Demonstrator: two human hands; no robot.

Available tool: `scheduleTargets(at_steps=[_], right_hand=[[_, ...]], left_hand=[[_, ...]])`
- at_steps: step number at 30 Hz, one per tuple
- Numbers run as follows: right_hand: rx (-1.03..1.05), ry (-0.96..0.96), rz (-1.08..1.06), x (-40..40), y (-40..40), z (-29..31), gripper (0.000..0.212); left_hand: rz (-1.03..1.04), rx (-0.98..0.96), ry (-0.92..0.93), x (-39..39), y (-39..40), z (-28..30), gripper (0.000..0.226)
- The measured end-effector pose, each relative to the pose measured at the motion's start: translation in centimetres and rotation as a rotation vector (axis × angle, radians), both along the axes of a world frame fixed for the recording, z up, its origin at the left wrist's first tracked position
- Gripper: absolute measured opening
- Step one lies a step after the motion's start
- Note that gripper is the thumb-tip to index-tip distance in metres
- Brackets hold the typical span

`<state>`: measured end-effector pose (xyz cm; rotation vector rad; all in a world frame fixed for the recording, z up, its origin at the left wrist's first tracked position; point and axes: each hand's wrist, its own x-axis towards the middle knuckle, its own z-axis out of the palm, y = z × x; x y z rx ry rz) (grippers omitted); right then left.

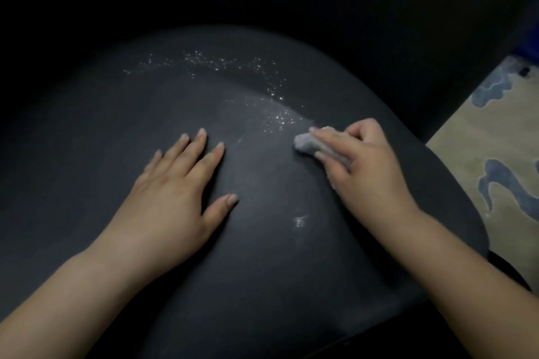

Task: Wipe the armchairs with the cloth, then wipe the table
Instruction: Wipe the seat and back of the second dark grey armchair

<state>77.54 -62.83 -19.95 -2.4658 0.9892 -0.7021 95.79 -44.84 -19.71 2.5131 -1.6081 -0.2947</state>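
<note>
Cloth [309, 145] mostly hidden under right hand [370, 166]; armchair [262, 271] backrest lost in darkness.

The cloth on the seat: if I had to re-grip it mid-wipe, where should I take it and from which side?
Take the cloth by the bunched end poking out past the right hand, coming from above and from the left hand side. It is wadded into a short roll lying on the seat, and only that end is free; fingers cover the rest.

One head cam only, looked fwd and steeply down, close over the armchair seat [262, 242]; both forearms entered from the bottom edge, carpet [495, 154] at right edge.
</note>
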Motion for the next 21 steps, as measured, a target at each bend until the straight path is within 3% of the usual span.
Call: scheduleTargets(at_steps=[5,9,11,16,21], right_hand=[[0.010,0.029,0.335,0.3,6.7,-0.5,0.042],[-0.001,0.021,0.068,-0.5,1.8,0.1,0.037],[0.006,-0.001,0.044,-0.4,2.7,-0.1,0.037],[0.016,0.041,0.400,-0.1,8.2,-0.2,0.041],[-0.016,0.000,0.102,-1.2,3.2,-0.2,0.040]], left_hand=[[0.012,-0.031,0.005,0.1,-0.1,-0.5,0.078],[0.002,-0.033,0.042,0.4,0.0,-0.5,0.084],[0.003,-0.029,0.054,0.3,0.1,-0.3,0.087],[0.010,-0.042,0.073,0.5,-0.1,-0.2,0.089],[-0.001,-0.053,0.090,0.6,0.1,-0.3,0.087]])
